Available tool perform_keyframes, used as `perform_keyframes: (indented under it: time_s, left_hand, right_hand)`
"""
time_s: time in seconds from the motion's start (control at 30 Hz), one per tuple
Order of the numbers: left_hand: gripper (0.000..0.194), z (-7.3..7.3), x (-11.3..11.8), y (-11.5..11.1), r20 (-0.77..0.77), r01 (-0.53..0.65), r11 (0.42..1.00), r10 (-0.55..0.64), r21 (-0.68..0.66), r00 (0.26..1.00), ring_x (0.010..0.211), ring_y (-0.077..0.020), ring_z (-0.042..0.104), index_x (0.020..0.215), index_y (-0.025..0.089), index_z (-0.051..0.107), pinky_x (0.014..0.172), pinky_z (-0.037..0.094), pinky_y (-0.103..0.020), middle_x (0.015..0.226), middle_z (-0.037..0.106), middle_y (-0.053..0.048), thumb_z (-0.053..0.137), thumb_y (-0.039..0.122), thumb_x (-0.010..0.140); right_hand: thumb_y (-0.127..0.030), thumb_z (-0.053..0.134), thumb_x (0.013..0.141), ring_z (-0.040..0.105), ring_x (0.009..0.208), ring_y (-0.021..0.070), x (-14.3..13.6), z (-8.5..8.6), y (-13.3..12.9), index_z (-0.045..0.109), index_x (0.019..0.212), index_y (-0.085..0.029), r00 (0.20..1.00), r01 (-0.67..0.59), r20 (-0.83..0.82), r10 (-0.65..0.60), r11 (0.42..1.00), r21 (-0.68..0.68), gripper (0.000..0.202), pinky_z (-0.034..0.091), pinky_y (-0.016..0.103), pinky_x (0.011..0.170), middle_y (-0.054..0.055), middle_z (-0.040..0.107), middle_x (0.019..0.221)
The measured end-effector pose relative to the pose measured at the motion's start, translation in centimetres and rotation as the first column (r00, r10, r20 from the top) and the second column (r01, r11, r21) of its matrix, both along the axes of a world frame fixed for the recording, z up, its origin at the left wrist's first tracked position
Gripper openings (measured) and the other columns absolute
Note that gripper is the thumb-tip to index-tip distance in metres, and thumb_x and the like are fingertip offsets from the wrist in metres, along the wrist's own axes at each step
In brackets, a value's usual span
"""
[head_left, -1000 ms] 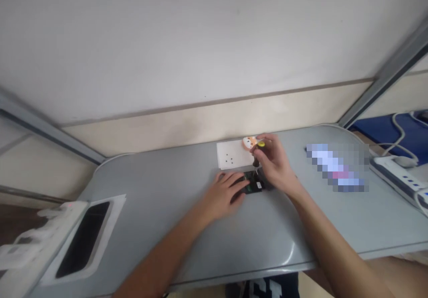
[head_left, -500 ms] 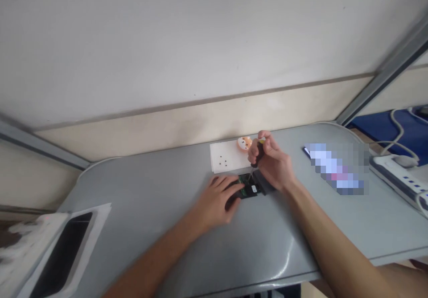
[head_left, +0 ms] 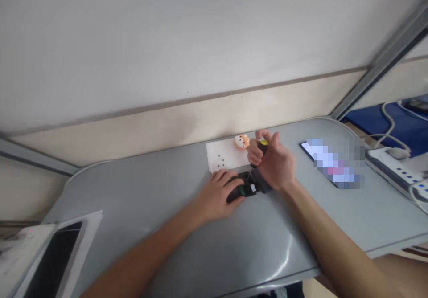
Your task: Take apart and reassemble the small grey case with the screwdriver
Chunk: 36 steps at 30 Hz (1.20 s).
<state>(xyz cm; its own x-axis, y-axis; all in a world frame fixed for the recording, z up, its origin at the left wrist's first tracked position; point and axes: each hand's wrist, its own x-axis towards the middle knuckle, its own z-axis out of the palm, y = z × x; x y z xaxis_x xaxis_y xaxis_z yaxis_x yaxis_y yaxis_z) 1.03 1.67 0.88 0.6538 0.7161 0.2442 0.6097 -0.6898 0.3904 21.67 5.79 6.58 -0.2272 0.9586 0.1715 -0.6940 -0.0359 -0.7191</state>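
A black device [head_left: 249,188] with an exposed green circuit board and a small white label lies on the grey table. My left hand [head_left: 225,192] is closed round its left end, pressing it to the tabletop. Above the right part of the device, my right hand [head_left: 276,162] grips a screwdriver [head_left: 263,146] by its black handle with a yellow end. The thumb and some fingers of that hand stand away from the handle. Its shaft points down at the device, and the tip is too small to make out. Part of the device is hidden behind the right hand.
Several tiny dark screws [head_left: 219,160] lie on a white paper [head_left: 214,151] behind the device, beside an orange-and-white animal-face item [head_left: 241,141]. A lit phone [head_left: 329,162] and a white power strip [head_left: 394,169] are right. A dark phone-like slab [head_left: 55,262] lies left.
The fingers of my right hand have opened out around the screwdriver handle, with the thumb now raised. The camera view has shifted slightly. My left hand stays on the device.
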Motion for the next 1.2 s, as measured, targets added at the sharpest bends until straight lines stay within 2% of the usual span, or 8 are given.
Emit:
perform_keyframes:
  time_s: [0.07, 0.27, 0.37, 0.53, 0.77, 0.93, 1.03, 1.2]
  left_hand:
    - [0.031, -0.1, -0.1, -0.1, -0.001, 0.006, 1.000, -0.005, 0.015, 1.000, 0.127, -0.0298, 0.054, 0.126, 0.024, 0.065, 0.110, 0.048, -0.050, 0.132, 0.064, -0.009, 0.069, 0.035, 0.097]
    - [0.030, -0.1, 0.0, -0.1, -0.002, 0.008, 0.999, -0.008, 0.037, 1.000, 0.124, -0.0298, 0.055, 0.126, 0.022, 0.066, 0.108, 0.050, -0.051, 0.130, 0.064, -0.010, 0.066, 0.036, 0.099]
    - [0.030, -0.1, 0.1, -0.1, 0.005, 0.010, 0.999, -0.011, 0.043, 1.000, 0.124, -0.0295, 0.055, 0.126, 0.023, 0.066, 0.108, 0.050, -0.050, 0.130, 0.064, -0.010, 0.066, 0.036, 0.099]
    - [0.029, 0.0, 0.1, 0.0, 0.004, 0.002, 0.999, -0.002, 0.041, 1.000, 0.124, -0.0300, 0.055, 0.125, 0.023, 0.068, 0.107, 0.050, -0.051, 0.131, 0.065, -0.011, 0.066, 0.036, 0.098]
    - [0.029, 0.1, 0.1, 0.0, 0.013, 0.005, 0.999, -0.006, 0.049, 1.000, 0.123, -0.0291, 0.056, 0.125, 0.025, 0.069, 0.108, 0.050, -0.050, 0.130, 0.065, -0.010, 0.066, 0.036, 0.099]
    - [0.027, 0.1, 0.0, 0.0, 0.023, 0.003, 0.998, -0.005, 0.068, 1.000, 0.122, -0.0285, 0.057, 0.123, 0.025, 0.070, 0.108, 0.051, -0.049, 0.129, 0.066, -0.010, 0.067, 0.034, 0.098]
    - [0.027, 0.1, 0.0, 0.0, 0.015, 0.012, 0.997, -0.013, 0.076, 1.000, 0.122, -0.0283, 0.057, 0.123, 0.024, 0.071, 0.107, 0.051, -0.048, 0.128, 0.066, -0.010, 0.066, 0.033, 0.099]
    - [0.027, 0.3, 0.1, 0.1, -0.001, 0.018, 0.997, -0.018, 0.077, 1.000, 0.122, -0.0289, 0.057, 0.123, 0.024, 0.070, 0.106, 0.051, -0.048, 0.129, 0.066, -0.010, 0.066, 0.033, 0.098]
  right_hand:
    - [-0.043, 0.070, 0.094, 0.028, 0.055, 0.0136, 0.0, 0.1, 0.0, 0.052, 0.086, -0.025, 1.000, 0.007, 0.028, -0.007, 1.000, 0.005, 0.027, 0.027, 0.026, 0.053, -0.004, 0.035, 0.064]
    - [-0.038, 0.072, 0.091, 0.056, 0.081, 0.0187, 0.8, -0.1, 0.5, 0.061, 0.085, -0.022, 0.991, 0.026, 0.128, -0.032, 0.998, 0.053, 0.021, 0.046, 0.033, 0.072, 0.003, 0.056, 0.087]
    - [-0.043, 0.065, 0.095, 0.052, 0.069, 0.0173, 0.8, -0.3, 0.4, 0.063, 0.091, -0.022, 0.987, -0.082, 0.141, 0.075, 0.996, 0.047, 0.021, 0.042, 0.032, 0.066, 0.002, 0.052, 0.077]
    - [-0.052, 0.065, 0.096, 0.033, 0.057, 0.0143, 0.0, -0.4, 0.2, 0.055, 0.093, -0.027, 0.998, -0.019, 0.053, 0.018, 1.000, 0.024, 0.027, 0.033, 0.028, 0.056, -0.004, 0.038, 0.065]
    - [-0.045, 0.068, 0.093, 0.050, 0.071, 0.0183, 0.9, -0.4, 1.0, 0.057, 0.087, -0.024, 0.989, -0.004, 0.145, -0.001, 0.999, 0.034, 0.025, 0.045, 0.033, 0.065, 0.003, 0.055, 0.081]
    - [-0.054, 0.059, 0.098, 0.035, 0.058, 0.0145, 0.5, -0.5, 0.8, 0.056, 0.091, -0.025, 0.998, -0.055, 0.039, 0.054, 0.998, 0.018, 0.029, 0.035, 0.029, 0.055, -0.002, 0.039, 0.068]
    - [-0.052, 0.066, 0.095, 0.028, 0.054, 0.0130, 0.4, -0.3, 0.6, 0.049, 0.089, -0.027, 0.998, -0.046, 0.037, 0.045, 0.999, 0.010, 0.031, 0.031, 0.027, 0.052, -0.005, 0.034, 0.064]
    - [-0.043, 0.070, 0.093, 0.050, 0.071, 0.0157, 1.0, -0.2, 0.9, 0.050, 0.084, -0.024, 0.996, -0.039, 0.084, 0.038, 0.999, 0.016, 0.029, 0.043, 0.030, 0.064, 0.002, 0.053, 0.082]
